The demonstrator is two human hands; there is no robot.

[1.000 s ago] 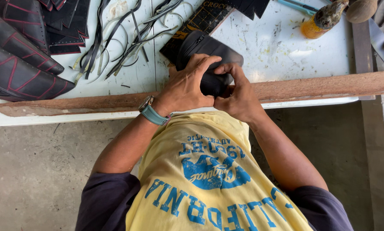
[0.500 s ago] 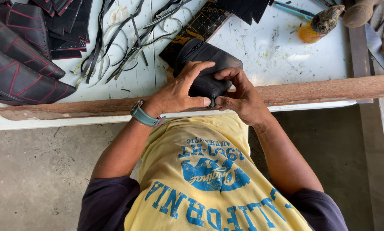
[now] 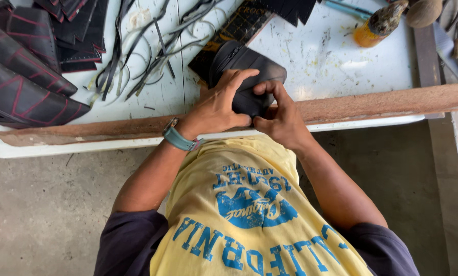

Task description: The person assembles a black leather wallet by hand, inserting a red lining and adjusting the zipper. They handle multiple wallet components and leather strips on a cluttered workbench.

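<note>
A black folded pouch-like piece [image 3: 249,64] lies on the white table [image 3: 341,61] near its front edge. My left hand [image 3: 219,102] presses on its near left part, fingers spread over it. My right hand [image 3: 280,115] grips its near edge, thumb and forefinger pinched on the black material. A teal watch band sits on my left wrist. The lower part of the piece is hidden under both hands.
A long wooden strip [image 3: 382,105] runs along the table's front edge. Black stitched pieces with red lines [image 3: 22,76] are stacked at the left. Thin black strips [image 3: 147,46] lie at the back. An orange glue bottle [image 3: 377,25] and tools lie at the right.
Both hands have shifted slightly away from the body along the black piece, and more of the piece shows beyond the fingers. The view has drifted a little.
</note>
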